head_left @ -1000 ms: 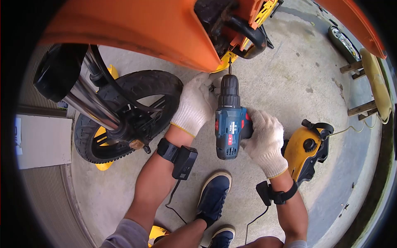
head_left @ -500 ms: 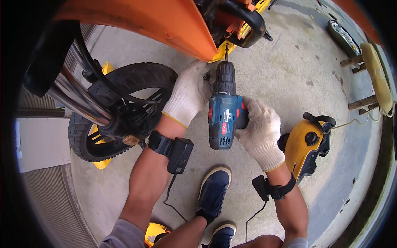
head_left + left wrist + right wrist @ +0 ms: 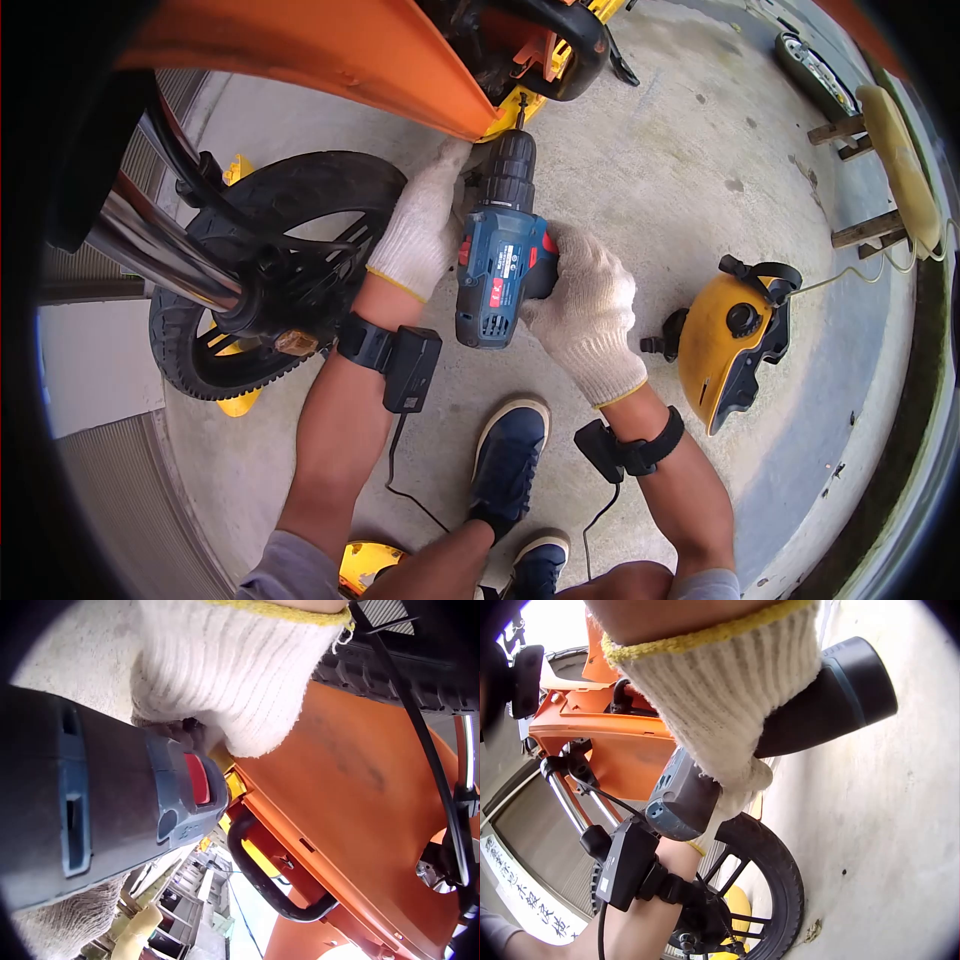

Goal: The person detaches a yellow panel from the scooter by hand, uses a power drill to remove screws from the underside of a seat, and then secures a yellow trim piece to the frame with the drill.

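My gloved right hand [image 3: 590, 305] grips the handle of a blue cordless drill [image 3: 492, 265], which points away from me. A thin bit [image 3: 521, 108] in its black chuck [image 3: 510, 165] reaches the yellow part [image 3: 505, 118] at the lower corner of an orange panel [image 3: 330, 62]. My gloved left hand [image 3: 420, 220] is left of the chuck, its fingertips right at the panel's lower edge. A small dark bit shows by its fingers, which the drill partly hides; I cannot tell whether they hold anything. In the right wrist view, the glove wraps the drill handle above its battery [image 3: 855, 682].
A black motorcycle wheel [image 3: 280, 275] and chrome fork [image 3: 165, 240] stand to the left. A curved black bar [image 3: 590, 50] juts out beside the panel. To the right are a yellow-and-black machine [image 3: 730, 340] with a cord and a padded wooden stool [image 3: 900, 170].
In the head view, the drill, both hands, the panel and the wheel have shifted left together, and the panel also upward. The bit stays at the yellow part.
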`<action>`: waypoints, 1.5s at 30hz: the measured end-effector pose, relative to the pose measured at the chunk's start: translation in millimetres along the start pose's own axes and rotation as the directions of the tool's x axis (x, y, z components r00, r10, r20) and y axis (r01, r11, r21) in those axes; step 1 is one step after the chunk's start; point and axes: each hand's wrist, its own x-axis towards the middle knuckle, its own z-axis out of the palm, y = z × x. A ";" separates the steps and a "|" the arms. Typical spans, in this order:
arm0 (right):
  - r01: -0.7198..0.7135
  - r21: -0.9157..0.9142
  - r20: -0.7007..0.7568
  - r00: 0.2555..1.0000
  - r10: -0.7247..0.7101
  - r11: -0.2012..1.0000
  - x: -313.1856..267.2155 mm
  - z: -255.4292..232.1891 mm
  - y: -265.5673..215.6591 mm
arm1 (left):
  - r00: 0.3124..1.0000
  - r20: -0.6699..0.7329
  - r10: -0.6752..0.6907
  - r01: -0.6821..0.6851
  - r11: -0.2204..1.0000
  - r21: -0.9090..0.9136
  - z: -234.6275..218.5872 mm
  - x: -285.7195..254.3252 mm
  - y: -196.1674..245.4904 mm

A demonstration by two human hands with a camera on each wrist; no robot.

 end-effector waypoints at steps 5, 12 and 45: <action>-0.032 0.169 -0.014 0.999 0.035 0.985 -0.8 10.6 -5.4 | 0.999 0.034 -0.043 0.042 0.999 0.020 -10.7 5.1 0.1; -0.053 0.229 -0.013 0.998 0.057 0.972 -0.7 18.0 -12.4 | 0.991 0.073 -0.108 0.109 0.994 -0.009 -10.0 7.2 -0.6; -0.140 0.330 0.238 0.969 0.062 0.934 13.3 9.4 -28.1 | 0.957 0.019 -0.290 0.290 0.956 -0.036 -16.9 -0.6 4.3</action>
